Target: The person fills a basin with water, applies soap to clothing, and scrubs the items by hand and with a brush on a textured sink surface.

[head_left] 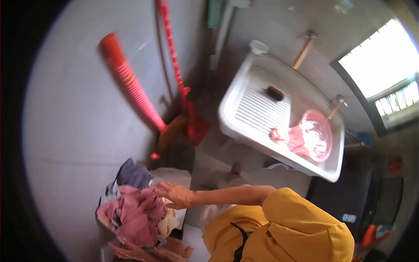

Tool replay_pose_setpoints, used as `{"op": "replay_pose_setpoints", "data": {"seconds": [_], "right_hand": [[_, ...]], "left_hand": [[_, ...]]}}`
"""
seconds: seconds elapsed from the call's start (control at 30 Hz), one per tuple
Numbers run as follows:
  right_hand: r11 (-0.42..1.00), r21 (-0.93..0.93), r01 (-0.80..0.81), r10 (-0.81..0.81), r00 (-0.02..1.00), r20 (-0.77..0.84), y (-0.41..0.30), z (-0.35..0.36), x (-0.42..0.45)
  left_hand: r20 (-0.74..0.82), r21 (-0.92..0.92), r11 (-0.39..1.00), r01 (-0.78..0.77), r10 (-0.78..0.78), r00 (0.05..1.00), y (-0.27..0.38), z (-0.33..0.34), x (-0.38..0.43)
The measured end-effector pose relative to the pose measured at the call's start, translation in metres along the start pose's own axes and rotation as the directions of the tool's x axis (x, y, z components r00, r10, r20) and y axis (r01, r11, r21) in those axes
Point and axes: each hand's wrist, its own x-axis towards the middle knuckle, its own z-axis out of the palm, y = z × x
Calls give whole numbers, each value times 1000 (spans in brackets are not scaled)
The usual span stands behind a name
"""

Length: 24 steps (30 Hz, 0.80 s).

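Observation:
A crumpled mauve-pink garment lies on top of a heap of laundry at lower left. My right hand reaches across from the yellow sleeve, fingers spread, at the garment's right edge. Below the garment, by the picture's bottom rim, is my left hand, fingers apart and near the cloth; its arm is partly cut off. Dark blue-grey cloth, light blue cloth and cream cloth show around the garment. What holds the heap is mostly hidden.
A white laundry sink with a ribbed washboard holds a dark brush and a pink basin. Wet pink cloth hangs over the basin's side. A red corrugated tube and red dustpan stand by the wall.

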Motion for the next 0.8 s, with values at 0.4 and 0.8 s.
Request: {"op": "replay_pose_setpoints", "data": {"seconds": [0.4, 0.8], "right_hand": [[785, 92, -613, 489, 521, -699, 54, -224, -281], [563, -112, -819, 515, 454, -727, 287, -418, -297]], "left_hand": [[208, -256, 962, -98, 154, 966, 107, 63, 31], [512, -851, 485, 200, 851, 114, 611, -43, -211]]}}
